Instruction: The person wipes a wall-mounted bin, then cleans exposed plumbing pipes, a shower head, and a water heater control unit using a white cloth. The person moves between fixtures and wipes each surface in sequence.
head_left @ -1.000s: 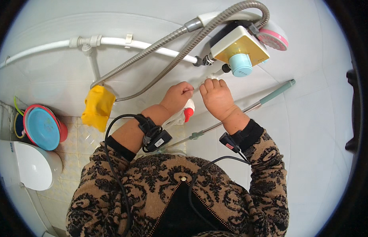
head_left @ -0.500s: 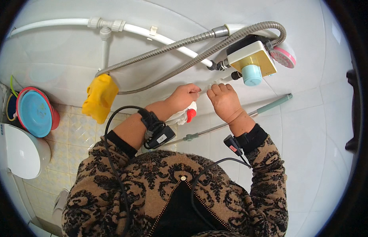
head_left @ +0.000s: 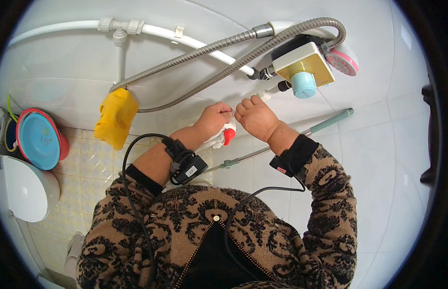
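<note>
My left hand (head_left: pixel 214 120) is closed in a pinch, its fingertips pointing right. My right hand (head_left: pixel 257 117) is closed too, knuckles up, its fingers nearly meeting the left ones. Something thin and whitish shows in the narrow gap between them, too small to name. A crumpled white thing with a red part (head_left: pixel 228 137) hangs just below my left hand; whether a hand holds it is hidden. Beyond my right hand, a white pipe fitting (head_left: pixel 265 95) leads to a white and gold shower control box (head_left: pixel 303 62) with a light blue knob (head_left: pixel 303 85).
A metal shower hose (head_left: pixel 224 79) loops from the box toward a yellow cloth-like cover (head_left: pixel 116 118). A pole with a green grip (head_left: pixel 332 121) leans behind my hands. At left stand a blue basin (head_left: pixel 38 140) and a white tub (head_left: pixel 29 188). Black cables (head_left: pixel 125 188) trail from both wrists.
My right hand has moved left, away from the white pipe fitting, which now shows more fully. The gap between the hands has narrowed. The whole view has shifted slightly.
</note>
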### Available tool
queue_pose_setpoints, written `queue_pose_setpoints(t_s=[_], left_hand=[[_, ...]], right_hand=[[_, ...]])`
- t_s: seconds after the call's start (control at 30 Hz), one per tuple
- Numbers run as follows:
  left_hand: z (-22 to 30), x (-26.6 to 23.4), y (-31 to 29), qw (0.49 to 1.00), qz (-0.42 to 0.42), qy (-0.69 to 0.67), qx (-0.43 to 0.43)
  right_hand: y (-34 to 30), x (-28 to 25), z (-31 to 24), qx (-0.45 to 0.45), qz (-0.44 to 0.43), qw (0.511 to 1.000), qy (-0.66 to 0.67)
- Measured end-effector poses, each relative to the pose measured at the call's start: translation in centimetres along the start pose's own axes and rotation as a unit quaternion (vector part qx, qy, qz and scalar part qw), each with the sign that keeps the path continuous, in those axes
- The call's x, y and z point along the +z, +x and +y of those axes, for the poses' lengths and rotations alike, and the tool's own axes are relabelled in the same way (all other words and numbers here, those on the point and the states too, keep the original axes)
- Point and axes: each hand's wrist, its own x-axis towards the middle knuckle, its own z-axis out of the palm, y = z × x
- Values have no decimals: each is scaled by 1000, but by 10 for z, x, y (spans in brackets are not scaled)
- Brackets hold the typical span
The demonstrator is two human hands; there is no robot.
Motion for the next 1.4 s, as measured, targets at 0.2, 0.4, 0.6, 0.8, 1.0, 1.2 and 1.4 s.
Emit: queue_pose_setpoints(t_s=[0.2, 0.4, 0.6, 0.8, 1.0, 1.2, 1.4], left_hand=[[6, -10, -8, 998, 42, 12, 33], [14, -5, -3, 999, 32, -4, 36], [10, -14, -2, 997, -2, 76, 33], [-11, -20, -2, 987, -41, 154, 8], [-30, -28, -17, 989, -27, 140, -38], [-31, -39, -23, 989, 21, 139, -46], [-27, -28, -28, 995, 19, 93, -28]], right_hand=[[8, 5, -4, -38, -115, 992, -45], [-8, 12, -14, -50, -122, 991, -23], [-71, 16, -36, 182, 11, 950, 253], [-40, 41, -77, 443, 193, 514, 709], [-8, 76, -119, 404, 254, 656, 584], [-29, 78, -124, 441, 262, 638, 574], [-13, 70, -120, 354, 328, 699, 528]])
